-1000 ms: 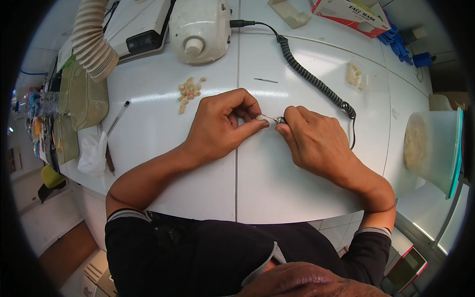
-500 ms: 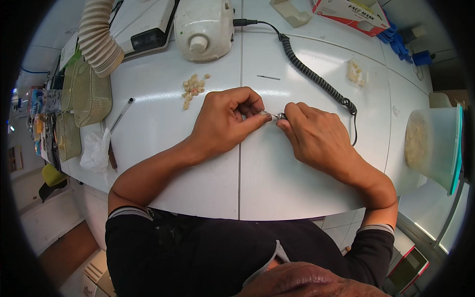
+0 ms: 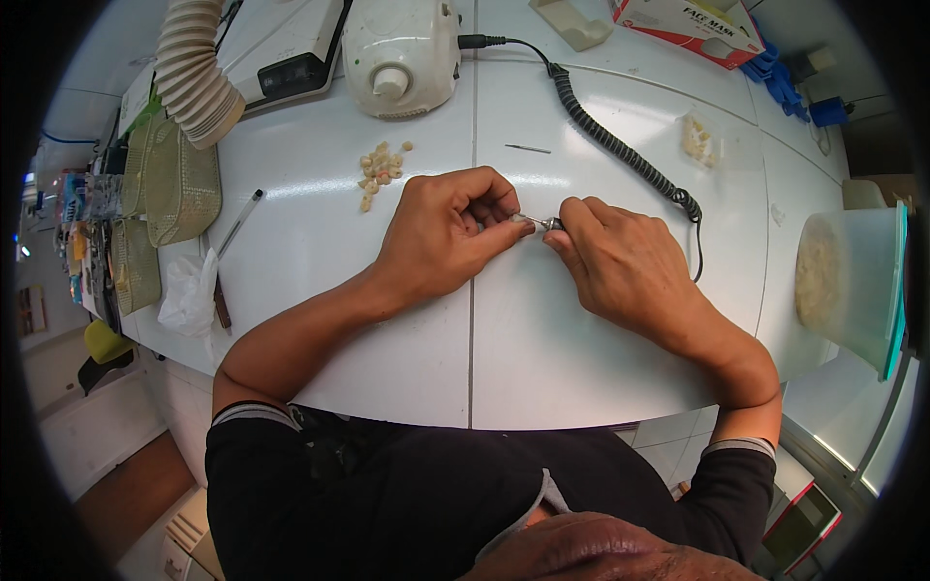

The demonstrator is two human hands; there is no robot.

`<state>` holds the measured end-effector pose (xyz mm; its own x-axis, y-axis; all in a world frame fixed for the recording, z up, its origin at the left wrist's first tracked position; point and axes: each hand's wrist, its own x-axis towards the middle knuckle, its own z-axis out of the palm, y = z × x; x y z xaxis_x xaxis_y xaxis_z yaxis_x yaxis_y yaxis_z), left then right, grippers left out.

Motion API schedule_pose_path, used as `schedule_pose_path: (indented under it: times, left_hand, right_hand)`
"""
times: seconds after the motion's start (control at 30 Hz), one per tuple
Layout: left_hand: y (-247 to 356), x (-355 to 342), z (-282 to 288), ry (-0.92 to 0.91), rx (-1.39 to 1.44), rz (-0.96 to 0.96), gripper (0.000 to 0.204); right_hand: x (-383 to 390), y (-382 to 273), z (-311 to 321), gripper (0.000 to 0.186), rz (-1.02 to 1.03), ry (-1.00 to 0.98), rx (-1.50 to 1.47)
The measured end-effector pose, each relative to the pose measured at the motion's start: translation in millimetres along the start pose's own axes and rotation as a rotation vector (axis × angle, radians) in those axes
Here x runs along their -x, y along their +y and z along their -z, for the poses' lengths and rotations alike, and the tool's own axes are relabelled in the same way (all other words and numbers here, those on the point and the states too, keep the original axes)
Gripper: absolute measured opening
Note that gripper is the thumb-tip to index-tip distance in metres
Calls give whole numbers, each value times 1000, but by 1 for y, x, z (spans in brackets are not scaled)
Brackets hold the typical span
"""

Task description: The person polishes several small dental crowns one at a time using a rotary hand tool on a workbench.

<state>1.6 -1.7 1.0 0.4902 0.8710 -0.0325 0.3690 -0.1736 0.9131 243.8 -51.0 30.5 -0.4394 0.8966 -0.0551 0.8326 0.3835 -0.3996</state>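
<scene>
Pinching 1 small, pale piece (image 3: 517, 218) above the glossy worktop (image 3: 581, 387), clamped in the grip of the left hand (image 3: 431, 228). Closing the right hand's (image 3: 630, 261) grip around a handpiece (image 3: 554, 224), aiming a slim metal bit (image 3: 536, 221) leftward; hard to tell whether touching. Apparently working mid-piece, not revealing any count of finished ones in the rounded, cream pile (image 3: 381, 170) beyond. Extending outward to a ridged, coiled cord (image 3: 625, 138).

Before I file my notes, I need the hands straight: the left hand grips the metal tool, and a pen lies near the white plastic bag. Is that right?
Not quite: the right hand grips the metal tool, not the left hand, as the head view shows. A pen does lie near the white plastic bag.
</scene>
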Motion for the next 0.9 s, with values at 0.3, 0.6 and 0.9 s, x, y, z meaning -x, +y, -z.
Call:
schedule_pose_path:
  times: [0.3,0.6,0.9]
  left_hand:
    - [0,0,0,2,6,-1,22]
    - [-1,-1,-2,13,7,0,22]
    - [1,-1,-3,11,6,23,21]
  right_hand:
    - [2,0,-1,36,9,9,12]
    - [1,-2,0,35,8,17,11]
    - [1,-1,-2,36,20,24,30]
